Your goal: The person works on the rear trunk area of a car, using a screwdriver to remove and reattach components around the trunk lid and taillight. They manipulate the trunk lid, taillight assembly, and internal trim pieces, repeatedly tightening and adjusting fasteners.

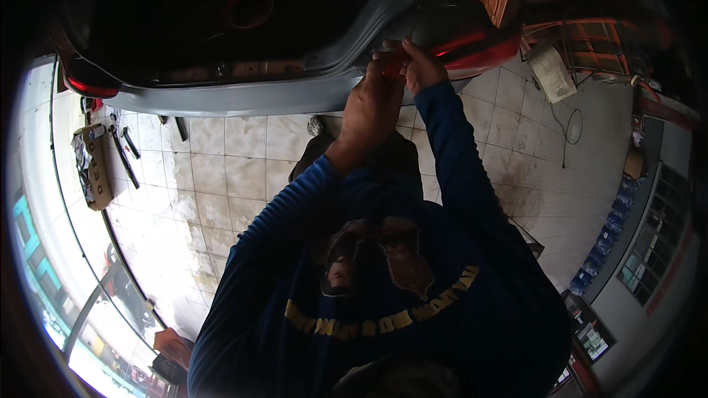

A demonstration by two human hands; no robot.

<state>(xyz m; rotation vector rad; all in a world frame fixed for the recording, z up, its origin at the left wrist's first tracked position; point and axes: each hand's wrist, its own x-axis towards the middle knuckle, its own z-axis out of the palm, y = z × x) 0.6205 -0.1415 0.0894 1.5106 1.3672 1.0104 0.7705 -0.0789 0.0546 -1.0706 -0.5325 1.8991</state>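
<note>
Both my hands are raised in front of the rear right corner of a car with its luggage space open. My left hand [374,106] is closed round a small red, shiny piece [394,64], mostly covered by the fingers; its kind cannot be made out. Right beside it, my right hand [425,70] has its fingers bent in against the same spot, and what they grip is hidden. Just beyond the hands is the red right tail light [483,51], set above the silver-grey rear bumper [258,97]. The left tail light [92,88] glows red at the far left.
The dark luggage opening [199,36] lies ahead. On the tiled floor [210,151] at left are a cardboard box [92,165] and dark strips [124,154]. A pale block-like object [553,75] with a cable stands at right, near an orange metal frame [582,40]. Blue bundles [605,236] line the right wall.
</note>
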